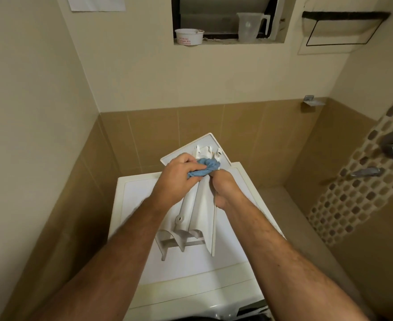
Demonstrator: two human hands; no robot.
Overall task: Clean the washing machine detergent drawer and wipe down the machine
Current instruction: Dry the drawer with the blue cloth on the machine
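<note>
Left hand (176, 174) has a bunched-up blue cloth (203, 167) pinched against the white plastic detergent drawer (199, 209). Right hand (225, 188) is gripping the drawer's side, above the white washing machine top (140, 195).

head-worn view, looking down, close

Home bathroom-laundry corner, tan wall tiles (158, 135), mosaic shower wall with tap (368, 171), white washing machine (191, 269)
</note>
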